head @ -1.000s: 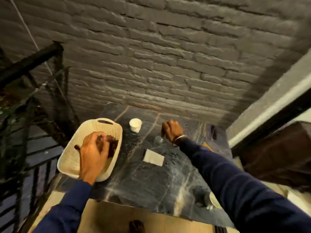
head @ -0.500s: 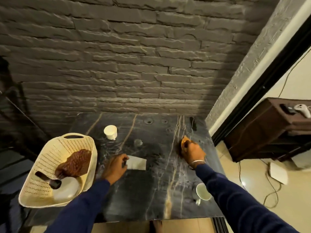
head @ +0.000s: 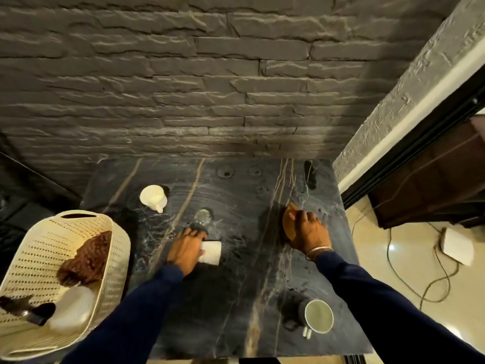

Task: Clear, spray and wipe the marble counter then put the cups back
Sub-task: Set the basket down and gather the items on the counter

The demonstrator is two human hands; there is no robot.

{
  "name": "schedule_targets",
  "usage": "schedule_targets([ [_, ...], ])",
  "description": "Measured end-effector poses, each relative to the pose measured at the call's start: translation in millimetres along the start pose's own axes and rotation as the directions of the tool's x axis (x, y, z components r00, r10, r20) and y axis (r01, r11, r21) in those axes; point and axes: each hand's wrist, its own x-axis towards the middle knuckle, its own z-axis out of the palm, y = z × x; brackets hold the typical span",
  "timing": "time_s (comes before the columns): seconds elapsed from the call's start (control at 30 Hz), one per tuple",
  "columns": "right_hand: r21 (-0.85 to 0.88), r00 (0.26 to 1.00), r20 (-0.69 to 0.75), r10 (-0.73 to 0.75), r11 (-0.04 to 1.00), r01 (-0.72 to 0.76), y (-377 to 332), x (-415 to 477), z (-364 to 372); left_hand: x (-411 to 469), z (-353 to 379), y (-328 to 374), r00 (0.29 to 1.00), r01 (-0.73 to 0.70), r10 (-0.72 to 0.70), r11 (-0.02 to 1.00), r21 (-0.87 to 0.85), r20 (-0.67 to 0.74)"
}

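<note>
On the dark marble counter my left hand covers the left edge of a white square pad and pinches it with the thumb. My right hand curls its fingers over a round orange disc at the right side. A small clear glass stands just beyond my left fingers. One white cup stands at the back left. Another white cup stands near the front right edge.
A cream perforated basket at the left holds a brown cloth, a white bottle and a dark sprayer head. A grey stone wall rises behind the counter. Right of it are a tiled floor with cables and a dark wooden cabinet.
My left hand has left the brown cloth in the basket and come to the white pad. My right hand has moved from the glass to the orange disc. My view swung right.
</note>
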Motion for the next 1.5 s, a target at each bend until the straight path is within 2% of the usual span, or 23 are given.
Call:
schedule_targets([
  [0.1, 0.092, 0.999, 0.043, 0.018, 0.996, -0.022, -3.1, 4.8, -5.6, 5.1, -0.9, 2.2, 0.999, 0.023, -0.023, 1.0, -0.01, 0.038],
  [0.17, 0.197, 0.996, 0.055, 0.07, 0.977, -0.08, -9.5, 5.7, -9.7, 11.1, -8.7, 8.4, 0.995, 0.091, -0.082, 0.979, -0.182, 0.057],
  [0.23, 0.313, 0.988, 0.062, 0.139, 0.938, -0.151, -20.2, 5.5, -12.8, 16.7, -23.8, 23.6, 0.991, 0.131, -0.128, 0.871, -0.474, 0.037],
  [0.3, 0.369, 0.977, 0.118, 0.176, 0.906, -0.208, -31.6, 3.5, -16.0, 24.8, -38.7, 41.4, 0.988, 0.118, -0.157, 0.698, -0.706, 0.01],
  [0.37, 0.498, 0.961, 0.189, 0.2, 0.824, -0.269, -40.1, -0.6, -16.4, 31.2, -51.3, 57.7, 0.976, 0.131, -0.219, 0.549, -0.826, 0.009],
  [0.43, 0.649, 0.947, 0.255, 0.197, 0.691, -0.319, -48.4, -6.1, -12.9, 37.4, -57.6, 70.7, 0.971, 0.128, -0.238, 0.491, -0.861, 0.009],
  [0.53, 0.79, 0.929, 0.321, 0.182, 0.49, -0.369, -59.1, -11.0, -3.3, 39.1, -63.2, 88.0, 0.978, 0.126, -0.211, 0.548, -0.827, 0.009],
  [0.7, 0.864, 0.899, 0.412, 0.147, 0.252, -0.437, -67.3, -18.8, 11.3, 29.0, -70.2, 113.2, 0.972, 0.13, -0.224, 0.765, -0.631, -0.071],
  [0.77, 0.867, 0.889, 0.436, 0.143, 0.198, -0.457, -71.4, -24.5, 12.1, 27.1, -69.9, 118.1, 0.972, 0.13, -0.22, 0.805, -0.578, -0.087],
  [0.9, 0.861, 0.891, 0.433, 0.136, 0.231, -0.454, -71.9, -26.3, 17.3, 29.8, -69.1, 124.6, 0.977, 0.096, -0.175, 0.877, -0.472, -0.126],
  [1.13, 0.85, 0.887, 0.451, 0.096, 0.255, -0.46, -76.1, -35.0, 9.4, 27.2, -56.6, 125.7, 0.99, 0.056, -0.105, 0.9, -0.432, -0.092],
  [1.23, 0.853, 0.902, 0.429, 0.038, 0.313, -0.419, -74.8, -37.2, 7.6, 26.1, -52.7, 125.1, 0.992, 0.018, -0.055, 0.956, -0.293, -0.117],
  [1.33, 0.844, 0.894, 0.449, 0.016, 0.32, -0.43, -71.6, -36.2, 12.5, 21.3, -45.2, 128.2, 0.989, 0.005, -0.027, 0.988, -0.154, -0.143],
  [1.4, 0.838, 0.894, 0.447, 0.003, 0.349, -0.42, -69.9, -34.9, 16.6, 18.2, -39.4, 126.9, 0.983, 0.024, -0.054, 0.985, -0.171, -0.173],
  [1.5, 0.843, 0.885, 0.466, -0.004, 0.305, -0.443, -72.6, -39.1, 8.8, 13.5, -32.5, 120.6, 0.972, 0.019, -0.075, 0.969, -0.247, -0.22],
])
